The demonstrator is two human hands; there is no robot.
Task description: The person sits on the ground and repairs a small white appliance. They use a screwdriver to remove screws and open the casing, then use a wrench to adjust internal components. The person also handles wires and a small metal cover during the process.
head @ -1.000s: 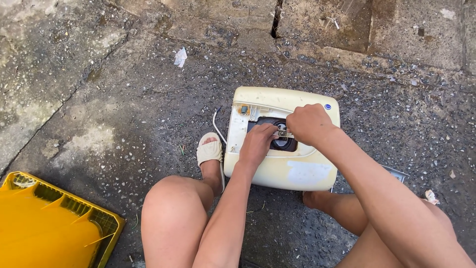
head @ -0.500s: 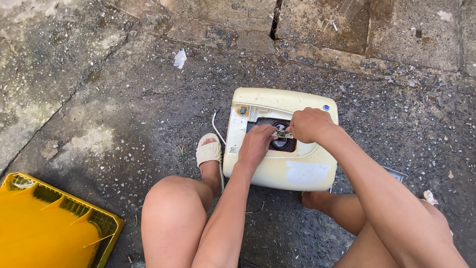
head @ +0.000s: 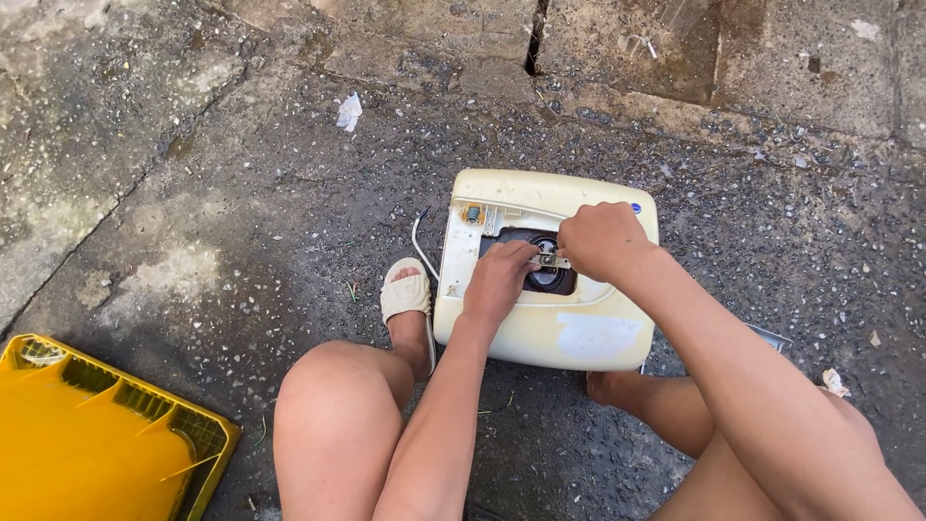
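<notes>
A cream plastic appliance casing (head: 588, 333) lies on the wet ground between my feet, with a dark round opening (head: 550, 278) in its top. My left hand (head: 499, 282) rests at the left rim of that opening, fingers curled onto a small metal part (head: 550, 260). My right hand (head: 600, 239) is closed above the opening's right side and grips the same metal part from the other end. A white cable (head: 420, 241) trails from the casing's left side.
A yellow plastic crate (head: 96, 434) sits at the lower left. My left foot in a pale sandal (head: 405, 294) is beside the casing. Paper scraps (head: 348, 111) lie on the cracked concrete. A flat metal piece (head: 769, 337) shows behind my right arm.
Both hands stay at the opening; my right hand has shifted slightly toward the right side of the opening. The casing has not moved.
</notes>
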